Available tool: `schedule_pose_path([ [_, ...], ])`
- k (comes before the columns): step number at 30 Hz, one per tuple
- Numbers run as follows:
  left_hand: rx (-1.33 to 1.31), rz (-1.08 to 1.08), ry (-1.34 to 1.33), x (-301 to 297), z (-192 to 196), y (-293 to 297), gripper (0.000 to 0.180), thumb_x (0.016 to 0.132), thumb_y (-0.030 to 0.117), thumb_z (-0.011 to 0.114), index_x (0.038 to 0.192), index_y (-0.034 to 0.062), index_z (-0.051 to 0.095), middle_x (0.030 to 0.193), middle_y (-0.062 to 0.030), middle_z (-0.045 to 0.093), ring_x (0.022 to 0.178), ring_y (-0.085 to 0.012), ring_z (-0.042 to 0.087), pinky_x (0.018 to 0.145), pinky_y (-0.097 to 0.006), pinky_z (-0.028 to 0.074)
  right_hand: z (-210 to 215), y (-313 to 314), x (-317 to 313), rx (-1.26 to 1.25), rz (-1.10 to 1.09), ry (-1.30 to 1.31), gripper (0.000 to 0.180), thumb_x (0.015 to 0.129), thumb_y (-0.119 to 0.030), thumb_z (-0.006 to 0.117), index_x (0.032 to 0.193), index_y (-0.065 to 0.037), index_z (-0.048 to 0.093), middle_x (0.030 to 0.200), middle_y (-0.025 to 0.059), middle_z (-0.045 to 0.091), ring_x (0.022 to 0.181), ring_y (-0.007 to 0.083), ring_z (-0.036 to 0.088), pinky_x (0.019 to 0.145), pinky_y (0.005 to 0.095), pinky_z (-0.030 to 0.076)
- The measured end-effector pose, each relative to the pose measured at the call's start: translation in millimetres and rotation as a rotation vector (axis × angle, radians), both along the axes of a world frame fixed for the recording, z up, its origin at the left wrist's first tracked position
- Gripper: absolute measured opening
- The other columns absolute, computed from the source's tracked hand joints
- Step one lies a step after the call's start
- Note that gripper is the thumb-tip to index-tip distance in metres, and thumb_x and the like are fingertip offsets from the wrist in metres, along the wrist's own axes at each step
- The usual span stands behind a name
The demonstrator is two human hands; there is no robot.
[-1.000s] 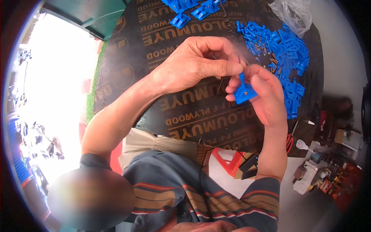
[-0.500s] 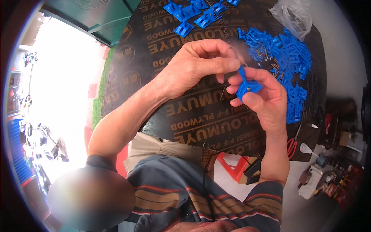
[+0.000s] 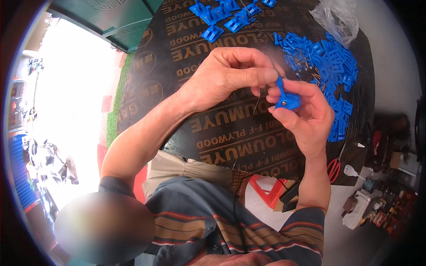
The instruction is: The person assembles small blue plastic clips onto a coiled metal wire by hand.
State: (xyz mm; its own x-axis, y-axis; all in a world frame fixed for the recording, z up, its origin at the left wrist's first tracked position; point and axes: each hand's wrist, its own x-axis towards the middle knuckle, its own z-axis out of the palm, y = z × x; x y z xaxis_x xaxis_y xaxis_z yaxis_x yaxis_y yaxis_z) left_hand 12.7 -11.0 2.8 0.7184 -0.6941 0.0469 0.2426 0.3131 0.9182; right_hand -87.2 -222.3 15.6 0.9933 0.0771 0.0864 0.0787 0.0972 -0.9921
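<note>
Dark board with printed lettering made up the tabletop (image 3: 213, 131), its near edge curving past the person, while bright light flooded the left side of the room. Nearest lay the person's striped dark shirt (image 3: 191, 228), then the beige trousers (image 3: 177, 170) at the left and, below the table's near edge, a red frame (image 3: 266, 195). On the near right part of the table were scissors (image 3: 333, 170) with red handles.

Farther in, the right hand (image 3: 310, 113) held a blue piece (image 3: 290, 101) by its base, thumb on the near side and fingers closed around the rest. A round metal screw head (image 3: 284, 103) showed on that base. The left hand (image 3: 235, 73) pinched the upper end of the piece's narrow stem between thumb and forefinger. Both hands met above the middle right of the table.

Just beyond the right hand, at the right, spread a pile of loose blue parts (image 3: 335, 64), with brass-coloured screws (image 3: 316, 77) along its left side. Farthest were a cluster of blue assemblies (image 3: 213, 33) left of the pile, a crumpled clear bag (image 3: 339, 22) at far right, and a green door (image 3: 128, 33) at far left.
</note>
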Motion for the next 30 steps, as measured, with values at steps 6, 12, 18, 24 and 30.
schedule_pose_path([
  [6,0.042,-0.025,-0.036,-3.1,4.7,2.2,0.019,0.103,0.016,0.069,0.114,0.0021,0.075,0.108,-0.0066,0.076,0.095,-0.0132,0.072,0.081,-0.027,0.055,-6.8,0.3,1.0,-0.323,-0.093,-0.297,0.052,0.078,-0.004,0.092,0.123,0.0,0.067,0.111,0.012,0.075,0.098,0.018,0.074,0.083,0.0294,0.061],
  [12,0.062,-0.036,-0.042,-3.7,5.3,1.6,0.018,0.102,0.015,0.07,0.115,0.003,0.075,0.114,-0.0064,0.075,0.097,-0.0115,0.071,0.083,-0.027,0.057,-7.9,-2.2,0.9,-0.496,-0.148,-0.457,0.051,0.073,-0.009,0.096,0.114,-0.003,0.068,0.106,0.0139,0.076,0.095,0.0228,0.075,0.08,0.0311,0.061],
  [18,0.028,-0.053,0.009,-3.8,2.1,0.9,0.016,0.101,0.014,0.072,0.113,0.0036,0.076,0.115,-0.0063,0.075,0.097,-0.0106,0.07,0.082,-0.026,0.058,-5.0,-1.1,2.5,-0.475,-0.114,-0.544,0.049,0.072,-0.009,0.097,0.11,-0.002,0.067,0.105,0.015,0.076,0.093,0.0248,0.076,0.08,0.0328,0.061],
  [24,0.035,-0.074,0.008,-3.6,3.8,2.4,0.016,0.101,0.015,0.072,0.113,0.004,0.076,0.112,-0.0057,0.075,0.094,-0.0114,0.072,0.08,-0.026,0.058,-8.0,1.4,2.2,-0.421,-0.104,-0.55,0.049,0.072,-0.008,0.097,0.111,-0.002,0.067,0.104,0.0157,0.077,0.093,0.0248,0.076,0.081,0.0332,0.061],
  [30,0.019,-0.097,0.021,-2.8,3.4,3.7,0.017,0.101,0.016,0.073,0.113,0.0043,0.075,0.11,-0.0051,0.075,0.092,-0.0114,0.073,0.079,-0.025,0.057,-8.5,3.2,0.3,-0.355,-0.096,-0.508,0.052,0.074,-0.009,0.096,0.116,-0.002,0.067,0.105,0.0149,0.077,0.093,0.0222,0.076,0.082,0.0319,0.061],
])
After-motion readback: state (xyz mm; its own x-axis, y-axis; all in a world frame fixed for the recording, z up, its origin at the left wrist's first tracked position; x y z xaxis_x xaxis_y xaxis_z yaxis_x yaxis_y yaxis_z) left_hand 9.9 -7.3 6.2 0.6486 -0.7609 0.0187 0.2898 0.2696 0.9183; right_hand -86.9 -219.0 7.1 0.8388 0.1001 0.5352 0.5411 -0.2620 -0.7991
